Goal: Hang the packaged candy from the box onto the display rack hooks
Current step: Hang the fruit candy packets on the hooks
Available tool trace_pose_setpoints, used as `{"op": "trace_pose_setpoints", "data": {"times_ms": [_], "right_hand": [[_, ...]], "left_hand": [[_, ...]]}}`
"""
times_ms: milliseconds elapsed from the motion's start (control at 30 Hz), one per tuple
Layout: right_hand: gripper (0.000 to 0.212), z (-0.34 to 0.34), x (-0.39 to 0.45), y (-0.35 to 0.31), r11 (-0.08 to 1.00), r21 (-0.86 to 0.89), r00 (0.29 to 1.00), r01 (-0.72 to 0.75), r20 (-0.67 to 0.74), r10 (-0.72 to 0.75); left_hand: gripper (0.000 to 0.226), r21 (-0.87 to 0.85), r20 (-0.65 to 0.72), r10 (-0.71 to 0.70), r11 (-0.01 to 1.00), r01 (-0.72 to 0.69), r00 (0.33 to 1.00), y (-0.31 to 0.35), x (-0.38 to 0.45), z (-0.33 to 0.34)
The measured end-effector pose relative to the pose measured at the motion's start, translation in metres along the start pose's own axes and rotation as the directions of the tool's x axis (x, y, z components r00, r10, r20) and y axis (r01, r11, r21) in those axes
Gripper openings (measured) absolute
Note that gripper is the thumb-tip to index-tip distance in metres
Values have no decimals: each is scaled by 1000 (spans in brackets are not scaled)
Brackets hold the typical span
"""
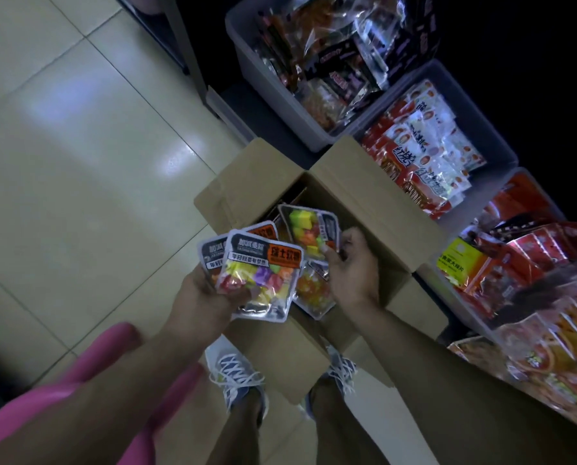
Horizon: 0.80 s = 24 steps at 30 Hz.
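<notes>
An open cardboard box (374, 209) stands on the floor in front of my feet. My left hand (206, 293) grips a fanned stack of candy packets (260, 273), clear bags of bright sweets with black and orange labels. My right hand (350, 263) reaches into the box and pinches another candy packet (308, 229) by its edge, lifted above the box opening. One more packet (314, 290) lies below, between my two hands. No display rack hooks are in view.
Grey plastic bins (270, 92) full of snack packets line the right side, with red packets (424, 156) and orange ones (548, 357) further along. Pale floor tiles (79, 162) spread to the left. A dark shelf base (166, 35) stands at the top.
</notes>
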State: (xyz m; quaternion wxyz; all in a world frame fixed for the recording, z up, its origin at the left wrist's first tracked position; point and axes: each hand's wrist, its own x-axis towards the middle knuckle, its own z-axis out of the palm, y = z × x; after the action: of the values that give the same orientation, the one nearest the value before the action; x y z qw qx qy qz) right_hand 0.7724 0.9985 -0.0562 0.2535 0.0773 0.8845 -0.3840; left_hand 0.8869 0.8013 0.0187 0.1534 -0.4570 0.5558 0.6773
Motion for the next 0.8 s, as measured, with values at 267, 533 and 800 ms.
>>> {"op": "trace_pose_setpoints", "data": {"times_ms": [267, 533, 800], "right_hand": [[13, -94, -58, -57, 969, 214, 955, 124, 241, -175], [18, -48, -41, -40, 969, 247, 975, -25, 220, -31], [18, -22, -39, -42, 971, 232, 995, -49, 95, 27]], "left_hand": [[25, 77, -74, 28, 997, -23, 997, 17, 1, 2], [18, -5, 117, -134, 991, 136, 984, 21, -4, 33], [27, 203, 137, 58, 975, -86, 989, 4, 0, 37]]}}
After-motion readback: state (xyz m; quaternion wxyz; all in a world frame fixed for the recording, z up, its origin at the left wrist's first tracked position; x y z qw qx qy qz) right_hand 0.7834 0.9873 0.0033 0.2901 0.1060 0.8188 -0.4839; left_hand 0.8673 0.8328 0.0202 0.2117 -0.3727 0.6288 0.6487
